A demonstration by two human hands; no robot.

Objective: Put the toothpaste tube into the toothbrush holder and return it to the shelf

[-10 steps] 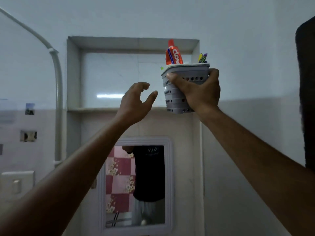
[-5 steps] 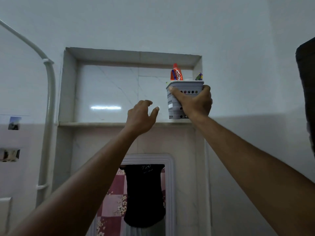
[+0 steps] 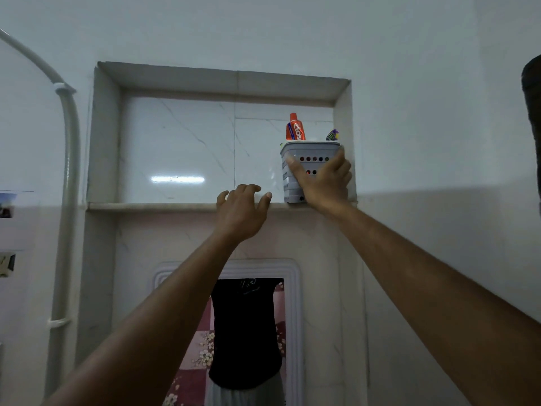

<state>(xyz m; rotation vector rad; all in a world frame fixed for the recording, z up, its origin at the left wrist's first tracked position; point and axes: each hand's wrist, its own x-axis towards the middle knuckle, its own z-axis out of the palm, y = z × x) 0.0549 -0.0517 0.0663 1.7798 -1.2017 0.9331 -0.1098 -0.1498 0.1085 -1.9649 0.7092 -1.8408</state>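
While the holder sits at the shelf's right end, this is how things stand:

Toothpaste tube: the red toothpaste tube [image 3: 295, 128] stands upright inside the grey toothbrush holder [image 3: 304, 155], cap up, its top half above the rim. That part of the task looks done.

Other contents: a purple and yellow toothbrush tip [image 3: 332, 135] shows above the rim to the tube's right.

Holder: its base appears to rest on the shelf [image 3: 152, 206] near the front edge, in the niche's right corner, close beside the right side wall [image 3: 342, 112].

Right hand: the right hand [image 3: 322, 183] is wrapped around the holder's front, thumb on the left face, fingers reaching up the right side near the rim.

Left hand: the left hand [image 3: 240, 210] holds nothing; its fingers are loosely curled and spread, at the shelf's front edge just left of the holder. Whether they touch the ledge I cannot tell.

What is left: by my judgement, only letting go and perhaps nudging the holder farther back from the edge.

Room: tight on the right against the side wall; wide open shelf to the left; ample height under the niche's top.

Below: a framed mirror [image 3: 228, 266] hangs under the shelf.
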